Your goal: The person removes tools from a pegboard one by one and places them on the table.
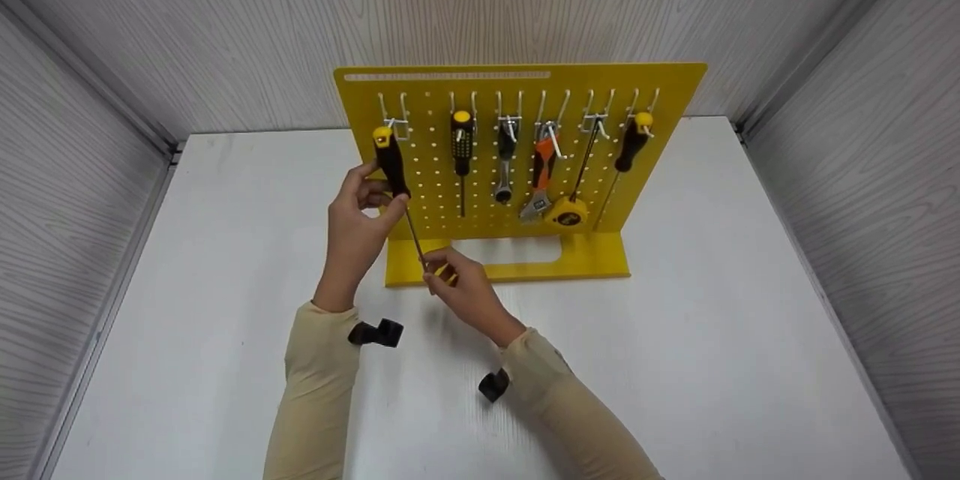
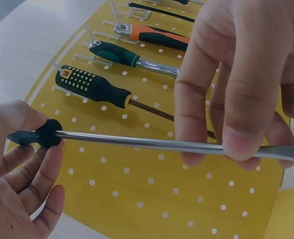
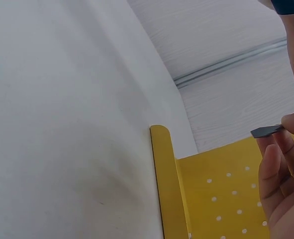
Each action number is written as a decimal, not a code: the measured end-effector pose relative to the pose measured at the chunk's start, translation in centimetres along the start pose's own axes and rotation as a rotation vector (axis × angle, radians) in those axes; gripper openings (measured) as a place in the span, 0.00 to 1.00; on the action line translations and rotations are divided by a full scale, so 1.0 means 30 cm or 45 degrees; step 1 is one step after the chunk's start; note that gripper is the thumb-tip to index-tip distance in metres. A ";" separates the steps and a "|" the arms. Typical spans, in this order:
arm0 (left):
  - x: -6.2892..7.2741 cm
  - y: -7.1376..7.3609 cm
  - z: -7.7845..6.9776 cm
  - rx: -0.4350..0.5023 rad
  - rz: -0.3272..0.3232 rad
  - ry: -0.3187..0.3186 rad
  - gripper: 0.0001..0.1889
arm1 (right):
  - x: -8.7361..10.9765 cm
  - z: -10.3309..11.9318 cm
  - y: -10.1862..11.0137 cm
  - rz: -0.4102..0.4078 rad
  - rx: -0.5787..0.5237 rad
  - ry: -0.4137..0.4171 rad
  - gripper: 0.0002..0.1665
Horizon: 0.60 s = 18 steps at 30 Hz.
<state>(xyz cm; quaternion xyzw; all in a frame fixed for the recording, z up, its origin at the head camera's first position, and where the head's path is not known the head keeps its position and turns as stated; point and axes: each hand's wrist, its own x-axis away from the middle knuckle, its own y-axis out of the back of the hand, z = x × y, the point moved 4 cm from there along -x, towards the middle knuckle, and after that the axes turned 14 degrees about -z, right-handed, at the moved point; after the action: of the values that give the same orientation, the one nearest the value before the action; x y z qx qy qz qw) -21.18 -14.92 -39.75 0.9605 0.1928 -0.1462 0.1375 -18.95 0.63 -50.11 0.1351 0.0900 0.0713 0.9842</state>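
A flat-blade screwdriver (image 1: 391, 165) with a black handle and yellow end tilts in front of the pegboard's left side, its handle end at the leftmost hook. My left hand (image 1: 358, 214) grips the lower handle between thumb and fingers. Near the tip, my right hand (image 1: 465, 289) pinches the steel shaft. The left wrist view shows the bare shaft (image 2: 137, 141) running from the left hand (image 2: 25, 172) to the right hand (image 2: 246, 84). In the right wrist view, the flat blade tip (image 3: 267, 131) sticks out past the right fingers.
The yellow pegboard (image 1: 480, 229) stands on a white table (image 1: 712, 330). On its hooks hang another screwdriver (image 1: 462, 146), a ratchet wrench (image 1: 504, 165), an orange-handled adjustable wrench (image 1: 544, 165), a yellow tape measure (image 1: 568, 212) and a long screwdriver (image 1: 632, 146). Pale panels enclose the table.
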 end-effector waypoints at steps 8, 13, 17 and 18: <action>0.014 0.011 -0.007 0.003 0.005 -0.021 0.27 | 0.001 -0.008 0.016 -0.023 0.024 0.031 0.14; 0.025 0.023 -0.022 0.024 -0.020 -0.028 0.26 | 0.004 -0.009 0.025 -0.026 0.029 0.039 0.13; 0.031 0.037 -0.033 0.046 -0.047 -0.043 0.24 | 0.007 -0.004 0.031 -0.032 0.026 0.058 0.13; 0.033 0.042 -0.034 0.049 -0.055 -0.045 0.24 | 0.008 -0.003 0.031 -0.031 0.022 0.059 0.14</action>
<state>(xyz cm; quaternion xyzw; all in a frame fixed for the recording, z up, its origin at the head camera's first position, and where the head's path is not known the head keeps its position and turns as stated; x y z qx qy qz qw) -19.54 -15.38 -38.88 0.9559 0.2081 -0.1698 0.1191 -18.85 1.60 -49.98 0.1407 0.1149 0.0618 0.9814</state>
